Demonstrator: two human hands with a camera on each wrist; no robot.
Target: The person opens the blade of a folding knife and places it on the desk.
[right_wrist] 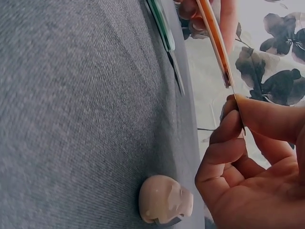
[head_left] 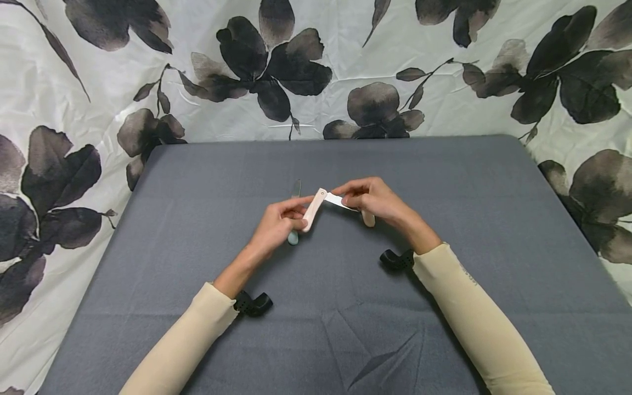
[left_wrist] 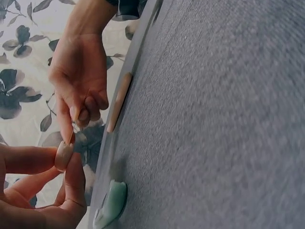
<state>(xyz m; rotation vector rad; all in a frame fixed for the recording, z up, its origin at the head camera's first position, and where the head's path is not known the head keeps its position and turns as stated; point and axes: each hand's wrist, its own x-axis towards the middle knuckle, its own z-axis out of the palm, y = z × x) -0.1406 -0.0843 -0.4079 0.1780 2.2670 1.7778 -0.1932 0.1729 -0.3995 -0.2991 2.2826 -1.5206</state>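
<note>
A folding knife (head_left: 314, 210) with a pale handle is held above the table, its silver blade (head_left: 339, 202) swung partly out at an angle. My left hand (head_left: 280, 220) pinches the handle between thumb and fingers. The blade is pinched by the thumb and fingers of my right hand (head_left: 377, 202); the left wrist view shows this hand (left_wrist: 81, 81) from the far side. Under the left hand lies a green-handled knife (head_left: 293, 237), partly covered in the head view. A beige handle-like piece (head_left: 368, 218) lies below the right hand, its far part hidden there.
A grey cloth (head_left: 316, 340) with creases covers the table. Behind it hangs a white sheet (head_left: 345, 33) with dark flowers. Black wrist mounts sit at the left cuff (head_left: 254, 304) and the right cuff (head_left: 395, 260).
</note>
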